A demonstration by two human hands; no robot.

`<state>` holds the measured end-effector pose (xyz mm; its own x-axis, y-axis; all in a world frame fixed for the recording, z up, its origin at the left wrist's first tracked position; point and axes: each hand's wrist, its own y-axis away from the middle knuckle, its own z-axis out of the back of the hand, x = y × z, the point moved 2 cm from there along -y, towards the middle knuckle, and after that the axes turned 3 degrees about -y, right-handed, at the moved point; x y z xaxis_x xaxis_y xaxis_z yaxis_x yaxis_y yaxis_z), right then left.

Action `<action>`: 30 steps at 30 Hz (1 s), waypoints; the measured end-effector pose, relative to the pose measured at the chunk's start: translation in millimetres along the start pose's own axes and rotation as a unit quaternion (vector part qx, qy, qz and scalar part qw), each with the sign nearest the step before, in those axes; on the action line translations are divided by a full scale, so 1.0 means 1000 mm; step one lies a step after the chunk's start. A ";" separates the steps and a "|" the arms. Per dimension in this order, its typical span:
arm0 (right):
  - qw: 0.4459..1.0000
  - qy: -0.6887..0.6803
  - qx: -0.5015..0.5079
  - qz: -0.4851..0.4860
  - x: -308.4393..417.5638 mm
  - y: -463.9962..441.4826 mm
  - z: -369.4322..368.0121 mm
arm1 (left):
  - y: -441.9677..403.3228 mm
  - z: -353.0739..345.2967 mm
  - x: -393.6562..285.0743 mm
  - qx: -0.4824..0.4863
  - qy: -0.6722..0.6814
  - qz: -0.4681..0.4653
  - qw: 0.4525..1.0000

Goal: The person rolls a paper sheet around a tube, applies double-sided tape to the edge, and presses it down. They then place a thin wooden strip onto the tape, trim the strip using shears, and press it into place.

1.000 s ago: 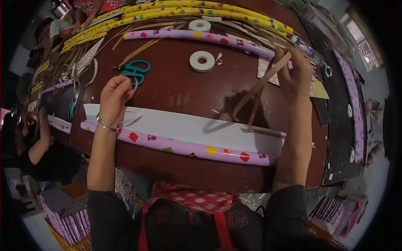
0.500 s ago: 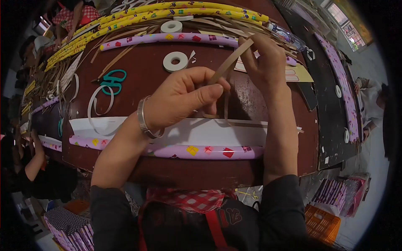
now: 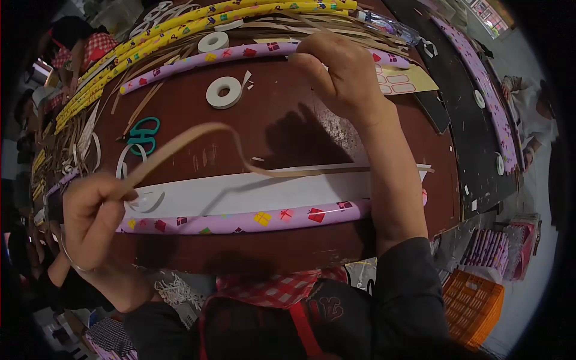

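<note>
My left hand (image 3: pixel 95 219) is closed around one end of a flat brown strip (image 3: pixel 180 142). From there the strip arches up, dips, and lies along the far edge of a sheet of wrapping paper (image 3: pixel 288 192), its white back facing up. The sheet's near side is a purple roll with gift prints (image 3: pixel 240 223). Over the table, my right hand (image 3: pixel 339 75) is raised with fingers curled together; what they hold, if anything, is hidden. Teal-handled scissors (image 3: pixel 146 135) and a roll of white tape (image 3: pixel 224 93) lie beyond the sheet.
Another purple roll (image 3: pixel 198 62), yellow printed rolls (image 3: pixel 240 18) and a second tape roll (image 3: pixel 213 42) lie at the back. A plastic bottle (image 3: pixel 390 27) is at back right. An orange crate (image 3: pixel 474 306) stands below. Other people are at both sides.
My left hand has moved down and left, drawing the brown strip out with it. My right hand has shifted slightly up and left, away from the strip. The view has shifted a little.
</note>
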<state>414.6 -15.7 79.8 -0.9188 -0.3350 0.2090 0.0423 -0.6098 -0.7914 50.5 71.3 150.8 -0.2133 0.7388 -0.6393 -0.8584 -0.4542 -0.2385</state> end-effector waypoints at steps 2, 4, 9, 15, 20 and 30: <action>0.999 0.012 0.007 -0.036 -0.001 0.000 -0.002 | 0.034 -0.005 0.012 -0.037 0.001 0.034 0.999; 0.999 0.035 0.010 -0.037 -0.002 0.002 -0.005 | 0.049 -0.010 0.026 0.027 0.100 -0.003 0.995; 0.995 0.079 0.040 -0.046 0.000 0.002 -0.009 | 0.078 -0.035 0.072 -0.013 0.312 -0.049 0.949; 0.995 0.082 0.034 -0.044 -0.005 0.005 -0.018 | 0.077 -0.069 0.105 -0.047 0.641 0.004 0.766; 0.992 0.091 0.073 -0.051 -0.008 0.002 -0.014 | 0.078 -0.076 0.115 -0.040 0.633 0.012 0.773; 0.989 0.099 0.109 0.003 0.052 0.031 0.046 | 0.067 -0.078 0.113 -0.008 0.607 0.013 0.794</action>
<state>386.4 -84.6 92.3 -0.9763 -0.2046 0.0702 0.1120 -0.7557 -0.6453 5.8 85.7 5.3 0.3849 -0.2914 -0.8757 -0.8528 -0.4751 -0.2167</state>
